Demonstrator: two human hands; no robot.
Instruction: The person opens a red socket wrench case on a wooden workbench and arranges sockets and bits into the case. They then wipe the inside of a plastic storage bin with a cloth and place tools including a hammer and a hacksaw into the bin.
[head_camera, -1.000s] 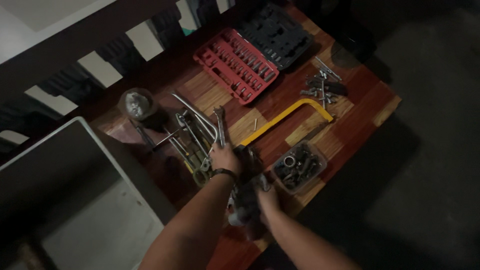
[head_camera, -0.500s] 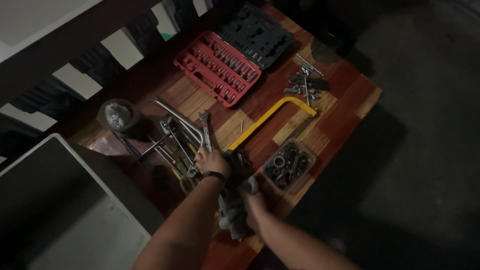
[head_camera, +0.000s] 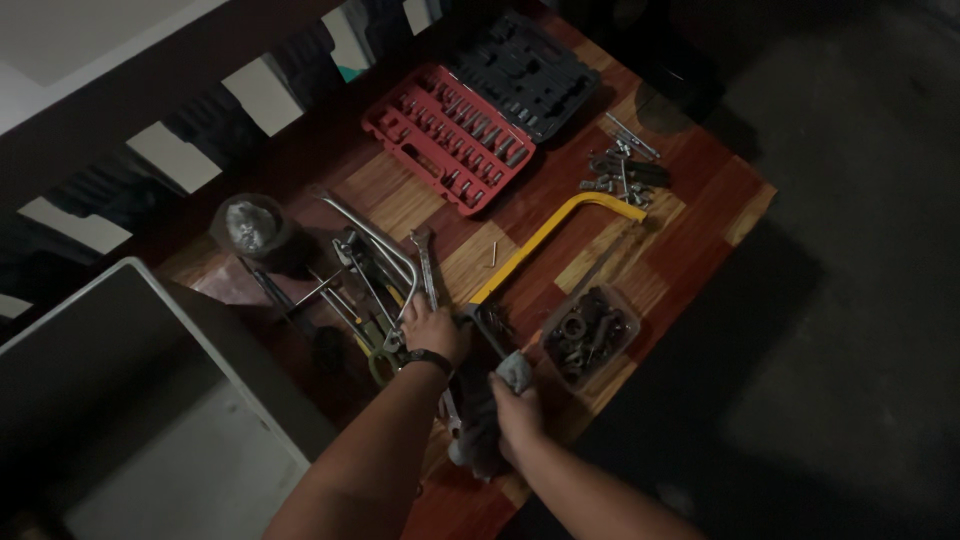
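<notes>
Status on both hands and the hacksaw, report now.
Left hand gripping the yellow hacksaw at its handle end. Right hand holding a grey rag against it. Clear tub of nuts beside, not touching.

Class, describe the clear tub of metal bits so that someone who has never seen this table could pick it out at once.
Start at the wooden table with its red and tan panels, and find the yellow hacksaw lying slantwise across the middle. Just below the saw's frame, near the table's edge and beside the right hand, sits the clear tub. Unlike the open red socket case at the far end, it is small, see-through and heaped with loose nuts.
</notes>
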